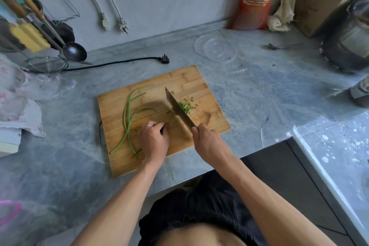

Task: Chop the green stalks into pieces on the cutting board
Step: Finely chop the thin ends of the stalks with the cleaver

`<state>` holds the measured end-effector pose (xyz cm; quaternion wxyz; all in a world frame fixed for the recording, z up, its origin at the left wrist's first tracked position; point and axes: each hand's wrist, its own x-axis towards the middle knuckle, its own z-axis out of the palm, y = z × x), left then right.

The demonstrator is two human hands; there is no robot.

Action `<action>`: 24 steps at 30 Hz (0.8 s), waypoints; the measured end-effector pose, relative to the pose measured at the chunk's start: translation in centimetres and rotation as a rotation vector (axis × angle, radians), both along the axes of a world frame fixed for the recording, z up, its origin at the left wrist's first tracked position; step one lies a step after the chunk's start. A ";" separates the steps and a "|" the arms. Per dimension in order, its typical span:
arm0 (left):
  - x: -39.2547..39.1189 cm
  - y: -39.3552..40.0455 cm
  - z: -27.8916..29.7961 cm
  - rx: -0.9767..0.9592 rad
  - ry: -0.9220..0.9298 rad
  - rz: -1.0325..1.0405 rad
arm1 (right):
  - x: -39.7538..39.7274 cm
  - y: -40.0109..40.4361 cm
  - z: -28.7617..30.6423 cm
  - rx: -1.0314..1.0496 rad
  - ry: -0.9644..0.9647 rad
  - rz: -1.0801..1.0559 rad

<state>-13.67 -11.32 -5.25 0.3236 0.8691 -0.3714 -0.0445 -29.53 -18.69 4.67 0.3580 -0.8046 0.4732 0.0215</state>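
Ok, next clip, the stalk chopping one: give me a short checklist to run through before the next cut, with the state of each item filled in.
1. Right hand grips the cleaver by its handle: ok.
2. Cleaver blade is over the cutting board, beside the chopped pieces: ok.
3. Left hand is curled on the board, its fingertips apart from the blade: ok.
4. A stalk is held under the left hand's fingers: cannot tell, the fingers hide it.
5. Uncut green stalks lie on the board within reach of the left hand: ok.
6. Board lies flat on the counter: ok.
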 end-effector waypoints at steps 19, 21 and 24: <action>0.4 0.6 0.2 0.014 -0.070 -0.027 | -1.9 2.6 -0.7 -0.042 0.003 0.087; 0.4 0.7 0.1 0.021 -0.064 -0.024 | -1.8 2.5 -0.8 -0.049 -0.004 0.095; 0.6 0.6 -0.2 0.028 -0.042 -0.019 | -1.8 2.4 -0.8 -0.029 -0.025 0.109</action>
